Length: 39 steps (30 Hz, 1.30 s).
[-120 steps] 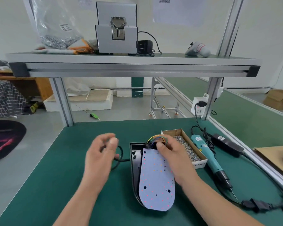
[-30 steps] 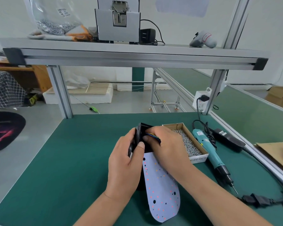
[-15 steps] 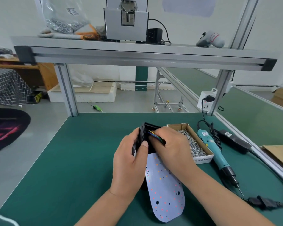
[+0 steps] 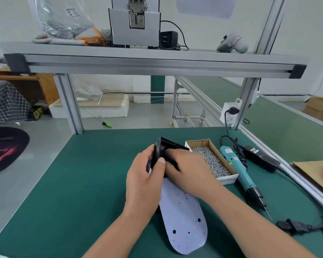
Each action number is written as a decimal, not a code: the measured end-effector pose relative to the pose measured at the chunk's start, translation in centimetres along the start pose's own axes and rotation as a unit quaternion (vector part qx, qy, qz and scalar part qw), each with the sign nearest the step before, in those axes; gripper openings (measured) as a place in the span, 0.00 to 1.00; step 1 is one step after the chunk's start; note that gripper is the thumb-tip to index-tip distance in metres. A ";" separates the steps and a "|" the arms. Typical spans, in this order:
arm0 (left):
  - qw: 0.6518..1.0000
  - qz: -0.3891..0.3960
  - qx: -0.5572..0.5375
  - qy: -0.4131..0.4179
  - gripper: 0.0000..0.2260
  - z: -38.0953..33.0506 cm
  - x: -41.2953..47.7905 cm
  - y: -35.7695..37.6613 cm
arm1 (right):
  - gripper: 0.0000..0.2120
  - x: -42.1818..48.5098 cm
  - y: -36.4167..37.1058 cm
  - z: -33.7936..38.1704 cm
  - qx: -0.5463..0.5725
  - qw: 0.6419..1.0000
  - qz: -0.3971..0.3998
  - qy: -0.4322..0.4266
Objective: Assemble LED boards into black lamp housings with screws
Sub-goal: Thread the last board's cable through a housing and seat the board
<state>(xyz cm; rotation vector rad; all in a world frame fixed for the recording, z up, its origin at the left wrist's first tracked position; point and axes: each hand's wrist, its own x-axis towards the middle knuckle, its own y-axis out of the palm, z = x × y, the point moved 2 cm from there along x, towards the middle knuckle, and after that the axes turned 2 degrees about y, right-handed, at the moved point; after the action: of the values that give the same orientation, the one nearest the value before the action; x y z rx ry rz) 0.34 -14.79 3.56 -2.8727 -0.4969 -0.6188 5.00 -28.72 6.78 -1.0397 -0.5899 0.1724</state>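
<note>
Green matting is covering the workbench (image 4: 82,183), and an aluminium shelf (image 4: 157,62) is being carried on posts across its far side. Near the middle of the bench the LED board (image 4: 183,224) is lying with its rounded end nearest, its far end hidden beneath both hands. The black lamp housing (image 4: 168,144), seen lying flat on the mat four seconds ago, is now being held tilted, with its far end raised off the mat. It is being grasped along its left wall by the left hand (image 4: 144,185), thumb over the rim; earlier that hand was kept apart from it, holding a black cable. The right hand (image 4: 190,170) is being pressed into the housing's far end with fingers curled; whether anything is being pinched there cannot be told, and the coloured wires visible half a second ago are now being covered. Right of the hands, the electric screwdriver (image 4: 239,170) and the box of screws (image 4: 198,141) are lying side by side.
</note>
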 end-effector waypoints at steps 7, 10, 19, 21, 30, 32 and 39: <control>0.988 -0.048 -0.091 -0.116 0.14 1.8 0.6 -1.6 | 0.20 -1.4 0.3 -2.1 0.109 0.991 -0.076 0.032; 0.983 -0.065 -0.107 -0.136 0.11 2.2 0.7 -1.9 | 0.26 -1.9 -0.8 -3.8 0.046 0.993 0.012 0.109; 0.988 -0.061 -0.086 -0.115 0.12 2.1 0.6 -1.7 | 0.20 -1.7 -2.1 -5.2 0.242 0.952 0.127 0.141; 0.988 -0.045 -0.085 -0.119 0.12 2.0 0.6 -1.6 | 0.18 -1.5 -2.5 -5.6 0.295 0.944 0.056 0.139; 0.991 0.006 -0.068 -0.117 0.12 1.5 1.1 -1.7 | 0.21 -1.6 -1.7 -4.2 0.344 0.928 -0.091 0.107; 0.992 0.007 -0.057 -0.108 0.12 1.8 1.0 -1.7 | 0.19 -1.8 -1.5 -3.9 0.354 0.924 -0.106 0.101; 0.993 0.011 -0.048 -0.106 0.17 2.2 0.4 -1.1 | 0.20 -1.9 -0.5 -3.3 0.184 0.961 -0.190 0.082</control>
<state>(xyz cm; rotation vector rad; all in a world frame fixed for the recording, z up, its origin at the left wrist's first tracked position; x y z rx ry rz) 1.12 -13.12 1.88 -3.0492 -0.4756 -0.3448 5.12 -32.24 5.22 -0.5602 -0.5690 -0.1401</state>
